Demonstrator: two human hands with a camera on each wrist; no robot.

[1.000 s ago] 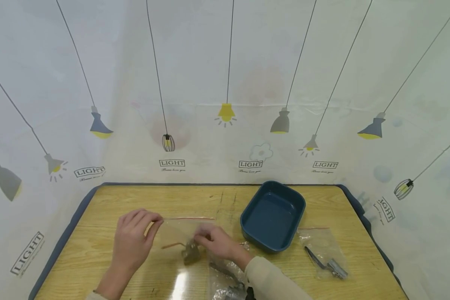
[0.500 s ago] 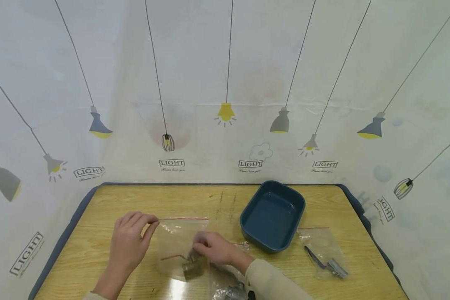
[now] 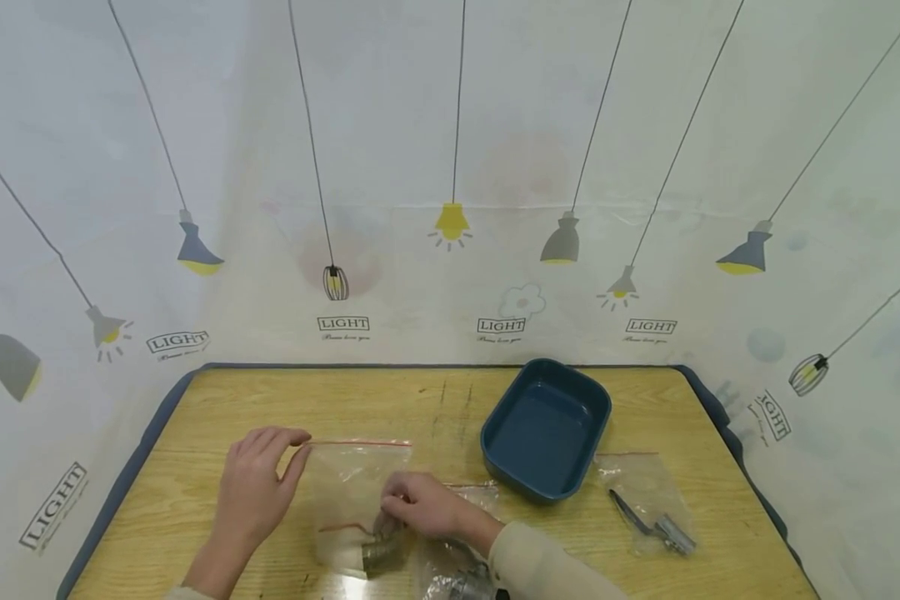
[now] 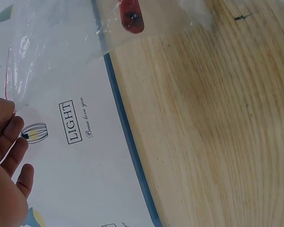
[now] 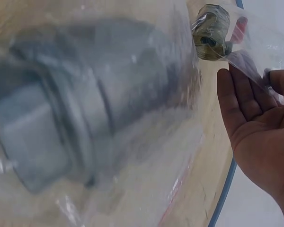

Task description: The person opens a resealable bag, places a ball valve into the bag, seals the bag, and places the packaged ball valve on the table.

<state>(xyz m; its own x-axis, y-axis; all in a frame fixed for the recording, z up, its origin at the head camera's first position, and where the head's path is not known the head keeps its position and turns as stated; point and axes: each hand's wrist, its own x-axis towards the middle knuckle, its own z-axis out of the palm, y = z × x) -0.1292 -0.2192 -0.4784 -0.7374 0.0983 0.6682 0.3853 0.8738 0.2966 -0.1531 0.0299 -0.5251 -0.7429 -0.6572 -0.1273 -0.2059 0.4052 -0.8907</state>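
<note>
A clear zip bag (image 3: 348,479) with a red seal line hangs between my hands above the table. Inside it lies a brass-coloured valve (image 3: 381,554) with a red lever (image 4: 131,16). My left hand (image 3: 258,483) pinches the bag's top left corner between thumb and forefinger. Lower on the bag's right side, my right hand (image 3: 427,504) pinches the plastic just above the valve; in the right wrist view its other fingers reach out beside the bag. A second zip bag (image 3: 480,497) lies under my right forearm, partly hidden, with a grey metal fitting (image 5: 85,94) inside.
A dark blue rectangular tub (image 3: 543,442) stands at the back, right of centre. Right of it lies a third zip bag (image 3: 637,475) holding a metal fitting (image 3: 673,533) with a dark lever. A lamp-patterned sheet (image 3: 420,167) hangs behind the wooden table (image 3: 307,396).
The bag with the valve has come down towards me and a little left. Both hands have shifted slightly with it, keeping their pinch. The tub and the other bags have stayed put.
</note>
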